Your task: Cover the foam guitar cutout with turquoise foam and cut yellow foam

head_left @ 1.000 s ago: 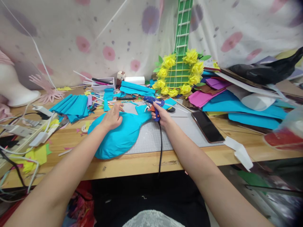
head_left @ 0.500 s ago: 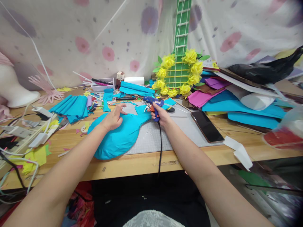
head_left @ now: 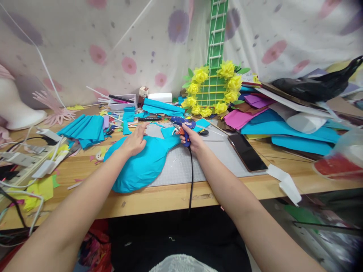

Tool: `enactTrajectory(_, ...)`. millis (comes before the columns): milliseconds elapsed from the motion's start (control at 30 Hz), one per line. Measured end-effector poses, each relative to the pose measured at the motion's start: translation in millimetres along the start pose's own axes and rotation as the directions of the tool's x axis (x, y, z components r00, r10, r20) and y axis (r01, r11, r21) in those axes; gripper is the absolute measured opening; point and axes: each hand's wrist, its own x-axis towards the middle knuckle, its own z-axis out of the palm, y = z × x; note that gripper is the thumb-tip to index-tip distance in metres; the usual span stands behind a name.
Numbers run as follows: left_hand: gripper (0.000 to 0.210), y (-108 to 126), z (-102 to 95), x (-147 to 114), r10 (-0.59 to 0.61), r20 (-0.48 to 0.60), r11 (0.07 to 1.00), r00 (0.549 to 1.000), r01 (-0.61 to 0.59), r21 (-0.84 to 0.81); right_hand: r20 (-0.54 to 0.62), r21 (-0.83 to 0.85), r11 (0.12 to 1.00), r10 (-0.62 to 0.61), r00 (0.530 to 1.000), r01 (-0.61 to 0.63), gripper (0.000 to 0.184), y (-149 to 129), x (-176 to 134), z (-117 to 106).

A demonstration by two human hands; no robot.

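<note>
My right hand (head_left: 193, 138) is wrapped around the handle of a blue hot glue gun (head_left: 180, 121) with an orange trigger. Its nozzle points left, above the narrow end of a rounded shape covered in blue crepe paper (head_left: 141, 168). A black cord runs down from the handle over the table edge. On the upper part of that blue shape lies my left hand (head_left: 135, 142), fingers stretched forward and gripping nothing. The shape rests partly on a grey cutting mat (head_left: 181, 166).
Behind stands a green paper guitar (head_left: 211, 88) ringed with yellow paper flowers. A phone (head_left: 247, 152) lies on the mat's right side, near stacked coloured paper (head_left: 295, 128). Pleated blue paper (head_left: 83, 128) sits at left, beside a power strip (head_left: 25, 166) with chargers and cables.
My left hand has settled flatter onto the blue shape, its fingers straighter than before. The right hand and glue gun stay almost where they were.
</note>
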Motion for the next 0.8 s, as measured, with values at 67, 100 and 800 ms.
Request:
enactTrajectory(67,0.069,1.4,-0.3,-1.3,-0.014,-0.047,1.000,0.999,0.014,0.005,0.000,0.007,1.000,-0.004,1.000,0.004,0.036,-0.3,-0.1,0.4)
enactTrajectory(100,0.068,2.1,-0.3,-2.3,-0.027,-0.077,1.000,0.997,0.028,0.011,-0.001,0.010,1.000,-0.007,1.000,0.007,0.035,-0.3,-0.2,0.5)
enactTrajectory(800,0.057,85.9,16.1,16.3,-0.083,0.191,0.921,0.978,0.002,0.389,-0.191,0.162,0.975,-0.120,0.974,0.152,0.032,-28.4,2.8,-12.3)
